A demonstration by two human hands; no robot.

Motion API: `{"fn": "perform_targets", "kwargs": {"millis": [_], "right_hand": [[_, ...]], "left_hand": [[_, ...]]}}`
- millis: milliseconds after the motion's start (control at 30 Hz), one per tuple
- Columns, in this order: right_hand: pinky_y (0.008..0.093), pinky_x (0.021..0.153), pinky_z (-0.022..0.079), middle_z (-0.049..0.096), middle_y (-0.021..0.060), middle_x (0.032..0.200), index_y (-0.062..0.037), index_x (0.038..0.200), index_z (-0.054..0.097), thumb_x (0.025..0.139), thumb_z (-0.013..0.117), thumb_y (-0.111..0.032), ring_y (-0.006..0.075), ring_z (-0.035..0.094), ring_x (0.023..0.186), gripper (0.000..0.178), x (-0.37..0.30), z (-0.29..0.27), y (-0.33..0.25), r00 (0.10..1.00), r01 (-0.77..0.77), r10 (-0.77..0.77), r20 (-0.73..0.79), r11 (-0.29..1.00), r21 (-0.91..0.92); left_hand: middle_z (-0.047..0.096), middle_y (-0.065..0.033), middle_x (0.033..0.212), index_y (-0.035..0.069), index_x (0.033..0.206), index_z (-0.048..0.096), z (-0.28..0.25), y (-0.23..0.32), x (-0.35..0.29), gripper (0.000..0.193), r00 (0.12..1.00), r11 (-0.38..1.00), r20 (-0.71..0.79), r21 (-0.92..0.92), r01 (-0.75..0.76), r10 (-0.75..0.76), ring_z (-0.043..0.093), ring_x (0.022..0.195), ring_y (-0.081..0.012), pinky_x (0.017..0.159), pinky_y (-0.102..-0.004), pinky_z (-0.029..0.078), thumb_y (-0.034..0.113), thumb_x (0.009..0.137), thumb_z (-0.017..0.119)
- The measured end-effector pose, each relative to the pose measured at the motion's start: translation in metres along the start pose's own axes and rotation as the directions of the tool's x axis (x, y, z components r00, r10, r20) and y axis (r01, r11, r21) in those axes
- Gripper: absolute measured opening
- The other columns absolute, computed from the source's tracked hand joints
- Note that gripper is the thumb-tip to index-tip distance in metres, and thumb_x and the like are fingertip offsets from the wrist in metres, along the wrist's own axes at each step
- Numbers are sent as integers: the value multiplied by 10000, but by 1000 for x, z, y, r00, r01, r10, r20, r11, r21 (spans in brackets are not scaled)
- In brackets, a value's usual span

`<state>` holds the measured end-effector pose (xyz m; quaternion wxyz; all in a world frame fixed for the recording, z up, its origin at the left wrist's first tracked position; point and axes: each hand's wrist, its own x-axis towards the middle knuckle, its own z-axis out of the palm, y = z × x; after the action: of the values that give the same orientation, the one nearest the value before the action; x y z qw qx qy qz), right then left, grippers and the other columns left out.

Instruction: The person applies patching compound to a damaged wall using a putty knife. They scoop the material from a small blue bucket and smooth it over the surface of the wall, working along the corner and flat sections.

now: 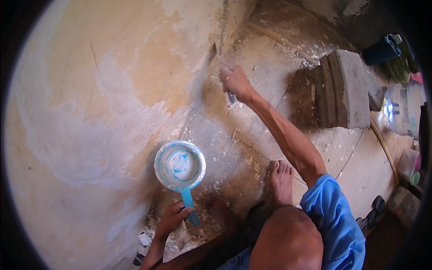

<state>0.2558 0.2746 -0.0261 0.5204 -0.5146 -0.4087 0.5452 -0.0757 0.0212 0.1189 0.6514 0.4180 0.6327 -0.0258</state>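
My left hand (170, 219) is closed around the handle of a light blue plastic dipper (186, 198). White paste coats its rim and bottom, with blue showing through. A flat, pale triangular blade (182, 236) sticks out below that hand; how it is held is hidden. Reaching forward, my right hand (236, 83) grips what looks like a putty knife (231, 97), whose dark handle end shows below the fist. Its front end is blurred near the foot of the wall corner. The wall (148, 85) beside it bears uneven white patches over yellowish plaster.
A grey concrete block (344, 90) stands on the floor at right. Beyond it are a dark blue container (381, 49), a clear plastic bottle (402, 109) and a hose (382, 144). White flakes litter the tiled floor (211, 135). My bare foot (282, 182) rests near the middle.
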Motion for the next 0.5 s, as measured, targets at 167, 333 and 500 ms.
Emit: {"fn": "perform_targets", "kwargs": {"millis": [167,333,500], "right_hand": [[268,439,399,510,31,682,22,1305,551,970,447,-228,105,495,507,431,-21,-18,13,985,-170,172,-10,981,91],[275,448,405,495,30,673,12,1324,538,979,441,-235,106,486,500,436,-3,-7,24,984,-137,138,-110,990,17],[295,483,428,503,51,676,-15,1320,545,985,425,-232,136,489,507,417,-26,-15,14,991,-128,132,33,987,-101]], "left_hand": [[492,57,738,51,855,614,-1,-4,-1,232,999,999,-28,33,-15,16,419,691,-45,602,-232,357,268,937,620],[495,55,735,47,850,614,-2,-1,2,244,1000,999,-5,32,8,-8,425,691,-48,604,-233,360,275,936,624],[494,56,727,42,831,613,1,-2,-4,259,999,999,-35,35,15,-14,426,691,-47,605,-235,364,279,934,628]]}}
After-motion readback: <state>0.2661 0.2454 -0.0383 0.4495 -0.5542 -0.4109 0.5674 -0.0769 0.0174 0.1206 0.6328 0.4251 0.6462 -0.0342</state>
